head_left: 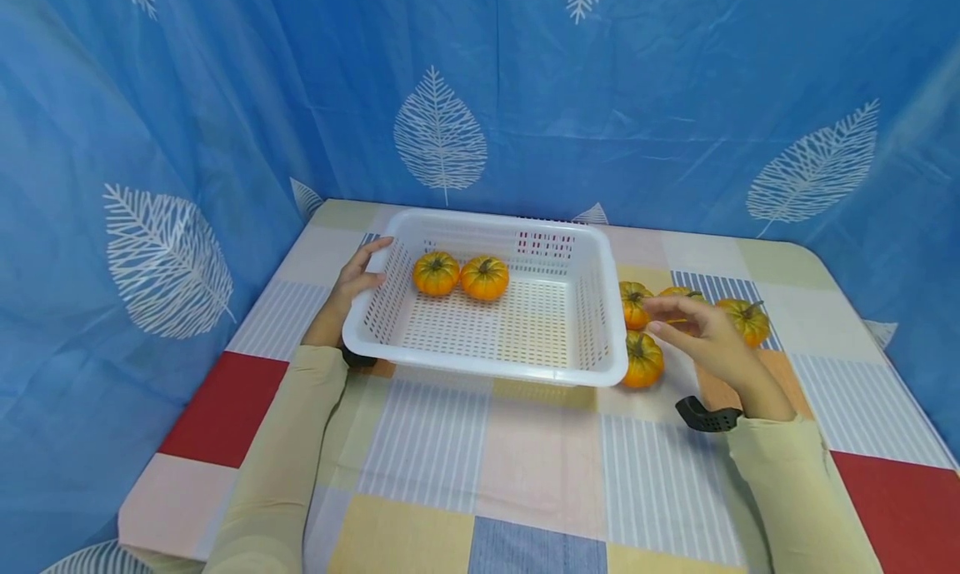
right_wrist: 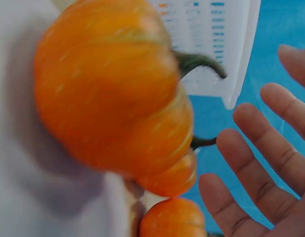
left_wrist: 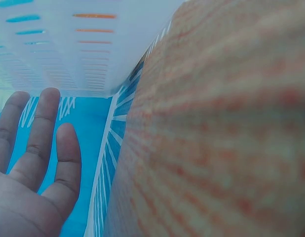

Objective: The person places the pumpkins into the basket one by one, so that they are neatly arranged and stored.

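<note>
A white perforated plastic basket (head_left: 480, 372) stands mid-table, with two small orange pumpkins (head_left: 436, 274) side by side in its back left part. My left hand (head_left: 350, 289) is at the basket's left rim. Its fingers look straight in the left wrist view, their tips near the basket wall (left_wrist: 93, 54); whether they touch it I cannot tell. Above the loose pumpkins (head_left: 642, 361) right of the basket, my right hand (head_left: 705, 334) hovers with fingers spread and nothing in them. A large pumpkin (right_wrist: 103, 94) with a green stem lies beside that hand in the right wrist view.
A patchwork-patterned cloth (head_left: 540, 466) covers the table. Another pumpkin (head_left: 744, 321) lies behind my right hand, and one more is partly hidden by it. Blue curtains (head_left: 525, 99) with white leaf prints hang along the back and sides.
</note>
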